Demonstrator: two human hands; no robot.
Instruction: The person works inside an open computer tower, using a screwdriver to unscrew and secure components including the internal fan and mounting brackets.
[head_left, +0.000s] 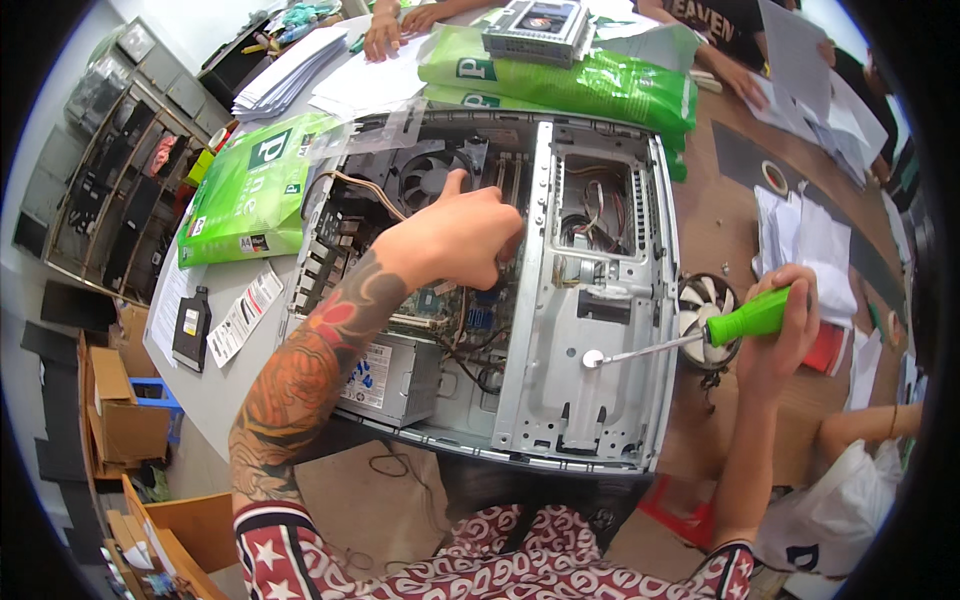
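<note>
Right hand (792, 335) gripped the screwdriver (738, 320), aimed left over the case (535, 330) from its right edge — left hand (462, 232) curled, hold unclear tbh.

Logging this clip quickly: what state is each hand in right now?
Left hand: fingers curled over the open computer case; whether it grips anything cannot be told.
Right hand: closed around the green-handled screwdriver.

There were two round fans (430, 178), one big open computer (620, 320) with one power box (407, 385) inside, and one green screwdriver (750, 316).
</note>
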